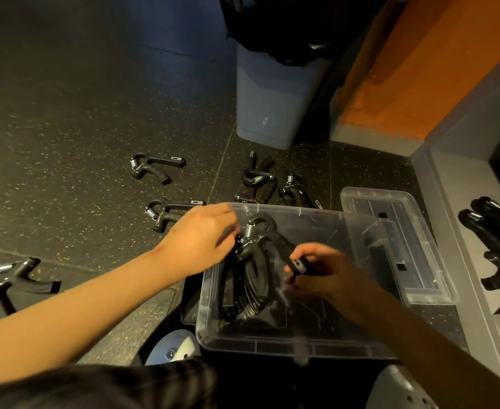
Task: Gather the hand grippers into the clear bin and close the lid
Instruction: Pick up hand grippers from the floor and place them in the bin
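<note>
One hand gripper (259, 228) is held over the clear bin (272, 346) at frame centre, between both hands. Its spring end is gripped by the curled fingers of the left hand (201, 237), reaching in from the left. The tip of one handle is pinched by the right hand (319, 273), just to its right. Below it, a pile of grippers (254, 281) is seen inside the bin, towards the left wall. The bin is open. The lid (419, 261) is laid flat on the floor at the bin's right side; whether the two touch cannot be told. On the speckled floor (66, 113), a near gripper (166, 214) is partly covered by the left hand, an upper gripper (154, 168) lies further up the frame, and a far-left gripper (16, 278) lies well apart at the left edge. A cluster of grippers (257, 178) is partly hidden behind the bin's far wall. More black grippers are stacked on a grey shelf (449, 178) at the right edge. A grey trash can (269, 107) with a black bag is seen at top centre, against an orange wall (419, 69). Two light shoes (175, 346) are seen at the bottom edge.
</note>
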